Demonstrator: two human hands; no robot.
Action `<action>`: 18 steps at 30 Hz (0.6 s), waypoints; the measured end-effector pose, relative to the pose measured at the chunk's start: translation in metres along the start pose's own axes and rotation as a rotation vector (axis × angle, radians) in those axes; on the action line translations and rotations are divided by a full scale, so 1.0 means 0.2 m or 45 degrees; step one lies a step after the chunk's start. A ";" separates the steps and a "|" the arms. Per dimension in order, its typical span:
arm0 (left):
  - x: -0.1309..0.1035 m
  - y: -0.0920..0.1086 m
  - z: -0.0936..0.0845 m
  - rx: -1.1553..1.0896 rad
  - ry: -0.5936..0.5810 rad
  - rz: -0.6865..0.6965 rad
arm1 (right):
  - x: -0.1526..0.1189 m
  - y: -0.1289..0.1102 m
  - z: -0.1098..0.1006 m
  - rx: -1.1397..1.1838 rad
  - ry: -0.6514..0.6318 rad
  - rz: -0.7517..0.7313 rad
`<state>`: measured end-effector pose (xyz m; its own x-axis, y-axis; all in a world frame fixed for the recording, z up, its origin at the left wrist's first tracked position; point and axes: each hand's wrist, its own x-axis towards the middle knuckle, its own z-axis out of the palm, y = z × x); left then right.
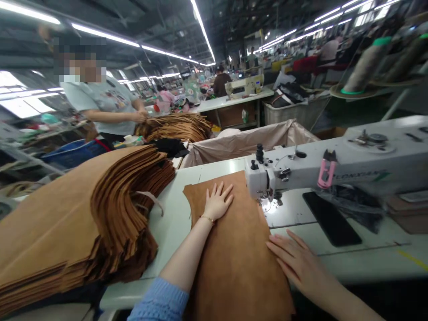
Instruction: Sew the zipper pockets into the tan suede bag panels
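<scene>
Brown panel [239,267]: cut short, right there, by the bottom edge!
Sewing machine [354,156]: chopped off right!
Thread cones [368,67]: blurred!

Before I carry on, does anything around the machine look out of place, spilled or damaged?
Nothing looks spilled or damaged. Slightly untidy: a black phone and crumpled plastic lie close to the sewing machine, and the brown stack at left bulges, its edges uneven.

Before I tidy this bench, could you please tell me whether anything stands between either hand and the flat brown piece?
Nothing visible does: the left hand lies on the brown piece, and the right hand has its fingertips at the piece's right edge. The black phone lies off to the right.
</scene>
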<state>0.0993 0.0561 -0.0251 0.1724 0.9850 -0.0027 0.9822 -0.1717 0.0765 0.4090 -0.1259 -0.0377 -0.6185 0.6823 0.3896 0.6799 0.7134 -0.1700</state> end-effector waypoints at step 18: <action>-0.29 -0.07 0.11 0.021 0.084 0.017 | -1.17 1.22 -0.90 -0.334 0.010 0.987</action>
<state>0.0770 0.0006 -0.0482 0.1805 0.9815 0.0637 0.9811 -0.1843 0.0597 0.7905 -0.1403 -0.0079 0.0668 0.9647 0.2547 0.9840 -0.0215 -0.1768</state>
